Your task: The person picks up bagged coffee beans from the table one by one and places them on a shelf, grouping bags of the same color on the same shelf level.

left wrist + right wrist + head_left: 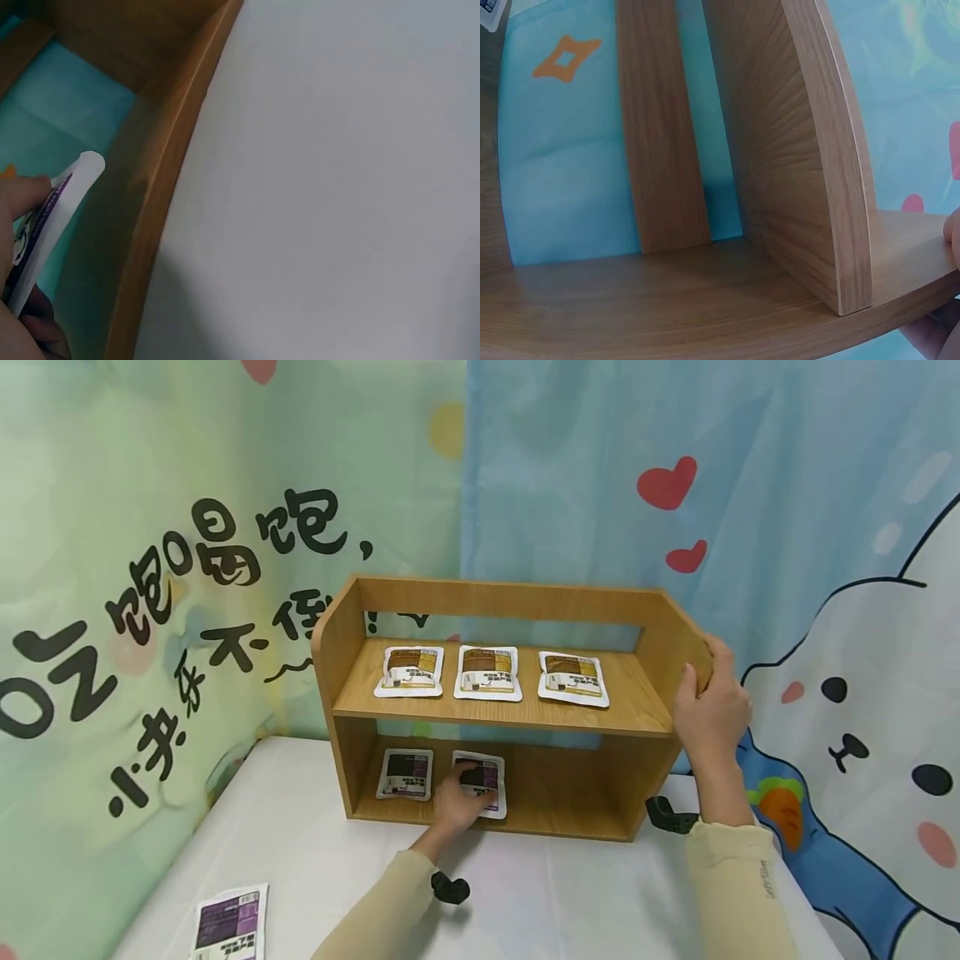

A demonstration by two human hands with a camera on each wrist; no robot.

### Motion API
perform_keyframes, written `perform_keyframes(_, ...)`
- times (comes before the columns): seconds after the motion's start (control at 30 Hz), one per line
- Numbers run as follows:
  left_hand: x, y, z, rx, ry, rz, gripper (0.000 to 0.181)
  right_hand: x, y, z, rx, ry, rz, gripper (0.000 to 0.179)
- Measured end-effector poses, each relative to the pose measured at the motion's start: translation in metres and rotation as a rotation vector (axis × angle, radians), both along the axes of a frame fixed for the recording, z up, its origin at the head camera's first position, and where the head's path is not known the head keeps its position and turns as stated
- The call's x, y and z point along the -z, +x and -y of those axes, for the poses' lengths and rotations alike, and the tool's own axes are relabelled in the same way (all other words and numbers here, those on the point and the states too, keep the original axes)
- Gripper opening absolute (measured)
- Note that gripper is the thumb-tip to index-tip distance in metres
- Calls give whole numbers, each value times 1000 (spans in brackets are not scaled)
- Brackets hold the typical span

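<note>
A two-tier wooden shelf (502, 597) stands on the white table. In its lower tier, my left hand (452, 806) pinches a white pouch with a purple label (492, 772), just right of another such pouch (406, 774). The left wrist view shows the held pouch (64, 214) edge-on and tilted, with the thumb on one face and fingers behind it. My right hand (712, 706) grips the shelf's right side panel (678, 643) near its upper front edge. Only bits of that hand's fingers appear at the right wrist view's edge.
Three white pouches with brown-and-gold labels, the middle one (487, 673) among them, lie in a row on the upper tier. Another purple-label pouch (231, 922) lies on the table (555, 893) at front left. Printed curtains (555, 468) hang behind the shelf.
</note>
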State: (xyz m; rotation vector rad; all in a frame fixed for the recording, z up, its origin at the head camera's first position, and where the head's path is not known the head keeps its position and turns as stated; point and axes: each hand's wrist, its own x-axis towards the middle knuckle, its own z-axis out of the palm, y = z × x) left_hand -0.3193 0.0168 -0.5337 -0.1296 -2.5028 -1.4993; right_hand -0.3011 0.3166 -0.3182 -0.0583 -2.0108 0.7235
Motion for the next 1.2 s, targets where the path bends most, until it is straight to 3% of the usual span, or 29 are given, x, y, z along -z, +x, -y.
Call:
perform_keyframes(0.33, -5, -11, -6, -25, -19, 78, 58, -1, 4, -1, -12, 8, 52, 42)
perform_keyframes(0.5, -3, -16, -6, 2, -47, 117, 60, -4, 4, -3, -15, 9, 36, 42)
perform_keyframes(0.87, -9, -4, -8, -27, -178, 140, 67, 0, 6, -4, 3, 19, 60, 43)
perform_keyframes(1.2, -3, -13, -7, -7, -288, 162, 67, -1, 7, -5, 2, 21, 55, 43)
